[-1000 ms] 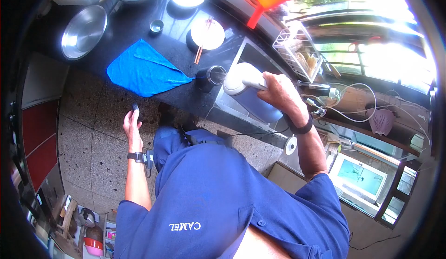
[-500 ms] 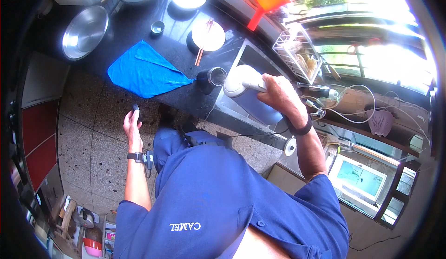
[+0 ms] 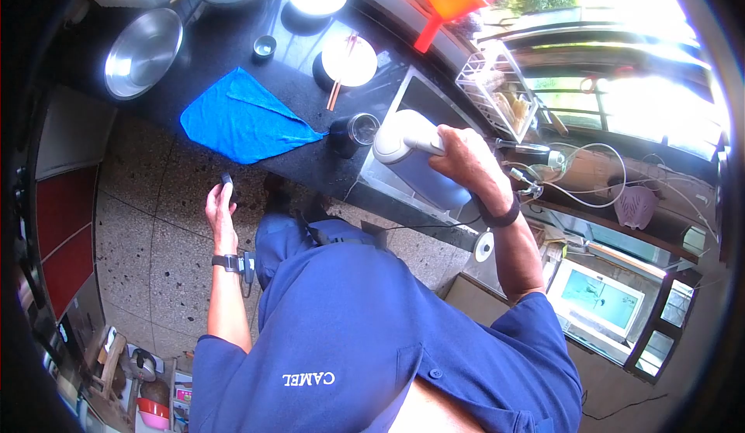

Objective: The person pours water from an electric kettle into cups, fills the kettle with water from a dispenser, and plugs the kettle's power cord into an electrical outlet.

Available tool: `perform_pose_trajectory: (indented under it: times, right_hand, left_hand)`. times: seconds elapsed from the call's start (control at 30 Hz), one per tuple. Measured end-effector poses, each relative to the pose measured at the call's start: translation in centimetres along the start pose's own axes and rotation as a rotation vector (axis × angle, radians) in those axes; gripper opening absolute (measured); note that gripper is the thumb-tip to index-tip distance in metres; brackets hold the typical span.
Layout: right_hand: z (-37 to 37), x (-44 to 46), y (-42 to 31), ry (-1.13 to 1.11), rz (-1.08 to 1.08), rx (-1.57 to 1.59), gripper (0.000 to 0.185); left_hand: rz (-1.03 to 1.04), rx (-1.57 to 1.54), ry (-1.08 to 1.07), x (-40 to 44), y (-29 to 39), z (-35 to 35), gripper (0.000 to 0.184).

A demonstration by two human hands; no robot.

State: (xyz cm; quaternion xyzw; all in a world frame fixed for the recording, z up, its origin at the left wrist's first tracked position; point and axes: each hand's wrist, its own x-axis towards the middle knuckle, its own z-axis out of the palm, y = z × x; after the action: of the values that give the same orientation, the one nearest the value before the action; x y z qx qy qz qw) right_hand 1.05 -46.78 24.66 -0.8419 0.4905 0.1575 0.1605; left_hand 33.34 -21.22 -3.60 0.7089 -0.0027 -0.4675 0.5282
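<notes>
Now, jug at the cup, by the sink

The right hand [image 3: 469, 163] is closed round the handle of the tilted jug [image 3: 423, 171]; the cup [image 3: 355, 132] stands near the edge of the table [image 3: 299, 171]. Clear of that edge, the left hand [image 3: 221, 214] pinches a dark object [image 3: 227, 179] above open floor [image 3: 174, 254], beyond the cloth [image 3: 244, 119].

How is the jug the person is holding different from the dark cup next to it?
The jug is white on top with a bluish body, while the cup is dark. The jug is tilted; the cup stands upright. The jug is gripped by the right hand, whereas the cup rests on the counter with no hand on it. The jug also looks bigger than the cup.
</notes>
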Motion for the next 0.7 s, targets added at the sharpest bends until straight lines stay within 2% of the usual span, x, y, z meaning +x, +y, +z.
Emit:
perform_pose_trajectory:
  times: [0.17, 0.37, 0.47, 0.53, 0.63, 0.7]
  right_hand:
    - [0.4, -0.2, 0.3, 0.033, -0.027, 0.044, 0.019]
    - [1.6, -0.5, 1.4, 0.03, 0.019, 0.056, 0.025]
    - [2.3, -1.8, 2.5, 0.085, 0.023, 0.201, 0.024]
    - [2.9, -3.2, 3.0, 0.065, 0.101, 0.43, 0.023]
    - [4.9, -5.6, 4.6, 0.112, 0.172, 0.571, 0.024]
    - [5.9, -7.3, 4.8, 0.171, 0.202, 0.62, 0.024]
  left_hand:
    - [0.014, 0.016, -0.015, -0.1, 0.8, 0.5, 0.053]
    - [0.055, -0.003, -0.071, 0.0, 2.3, 1.7, 0.056]
    - [0.114, 0.058, -0.142, 0.2, 3.4, 2.8, 0.06]
    - [0.15, 0.034, -0.217, -0.2, 4.5, 4.0, 0.059]
    - [0.209, 0.027, -0.3, -0.5, 5.4, 6.2, 0.057]
    - [0.175, 0.082, -0.36, -0.5, 6.3, 7.6, 0.055]
